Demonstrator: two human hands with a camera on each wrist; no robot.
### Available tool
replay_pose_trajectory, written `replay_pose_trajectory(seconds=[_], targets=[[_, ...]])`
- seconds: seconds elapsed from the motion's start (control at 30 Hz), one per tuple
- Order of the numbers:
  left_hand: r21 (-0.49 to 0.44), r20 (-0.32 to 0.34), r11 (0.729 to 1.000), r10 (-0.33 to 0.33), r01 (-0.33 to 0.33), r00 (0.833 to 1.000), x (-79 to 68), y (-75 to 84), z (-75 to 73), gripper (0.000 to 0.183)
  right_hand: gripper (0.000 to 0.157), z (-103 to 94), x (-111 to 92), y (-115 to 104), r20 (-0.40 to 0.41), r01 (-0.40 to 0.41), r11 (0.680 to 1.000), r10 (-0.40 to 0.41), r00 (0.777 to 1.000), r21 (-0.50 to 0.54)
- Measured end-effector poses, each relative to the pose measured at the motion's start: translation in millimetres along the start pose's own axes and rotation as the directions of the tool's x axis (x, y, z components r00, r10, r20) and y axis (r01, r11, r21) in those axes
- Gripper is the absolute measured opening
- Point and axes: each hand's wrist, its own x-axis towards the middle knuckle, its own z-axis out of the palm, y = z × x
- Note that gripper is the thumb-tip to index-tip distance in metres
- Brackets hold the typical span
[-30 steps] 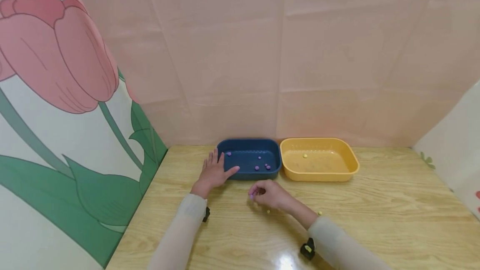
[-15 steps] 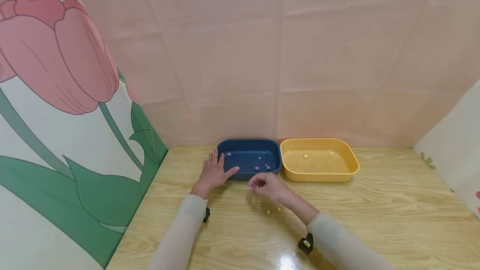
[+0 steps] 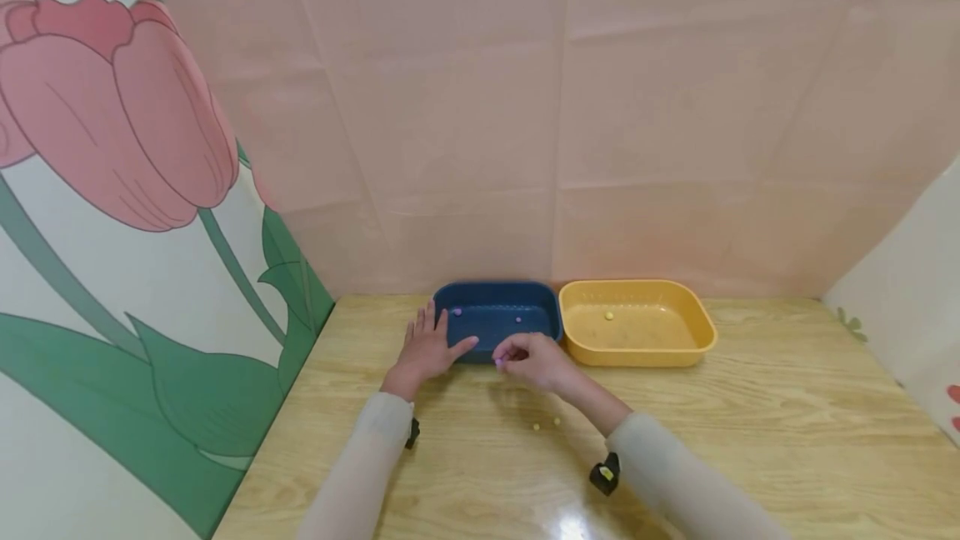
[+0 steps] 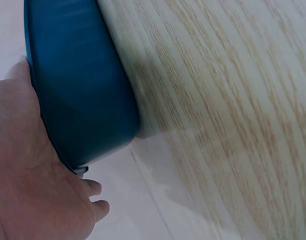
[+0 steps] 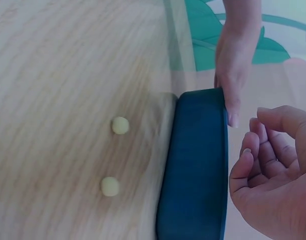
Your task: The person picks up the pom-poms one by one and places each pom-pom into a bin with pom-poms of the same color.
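Observation:
In the head view my left hand rests with spread, straight fingers on the near left corner of the dark blue tray. My right hand pinches a small purple ball between thumb and fingertips at the tray's near rim. In the right wrist view that ball cannot be made out; the curled right hand is beside the tray's rim. Inside the tray lie a purple ball at the back left and a smaller purple ball; the right hand hides part of the tray's inside.
A yellow tray stands against the blue one on its right, with a yellow ball inside. Two small yellow balls, one left of the other, lie on the wooden table. A pink backdrop hangs behind.
My right hand has moved forward from the table to the blue tray's near rim, carrying the purple ball. It now covers several purple balls seen earlier in the tray. My left hand has stayed put.

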Motion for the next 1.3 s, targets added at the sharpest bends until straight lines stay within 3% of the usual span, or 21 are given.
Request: replay_pose_trajectory(seconds=[0.43,1.3], targets=[[0.013,0.014,1.000,-0.014,0.014,1.000,-0.2,1.1,-0.5,0.101,0.005,-5.1,16.2,-6.7,-0.042,-0.049,0.998,0.050,0.998,0.037],[0.019,0.006,1.000,-0.003,0.003,1.000,3.8,-1.9,2.1,0.102,0.011,-8.3,58.0,4.0,-0.101,-0.171,0.976,0.185,0.977,0.133]])
